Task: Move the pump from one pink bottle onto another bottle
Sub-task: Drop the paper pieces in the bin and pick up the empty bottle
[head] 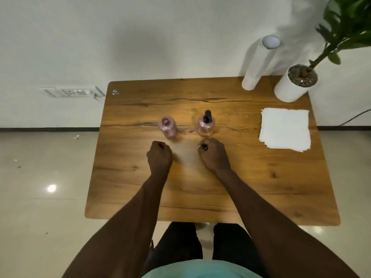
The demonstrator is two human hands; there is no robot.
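Wooden table against a white wall: two small pink bottles, both hands fisted, holding nothing.

The black pump sits on the right clear pink bottle; the left open-necked pink bottle stands apart. Left hand and right hand rest near. Recommended: steady the bottle body, unscrew the pump, lift straight up.

A plain indoor room, possibly a home or a small office, is showing here: a wooden table is standing against a bare white wall, glossy floor tiles are reflecting a ceiling light, a socket panel is sitting low down, and a potted plant is occupying one corner.
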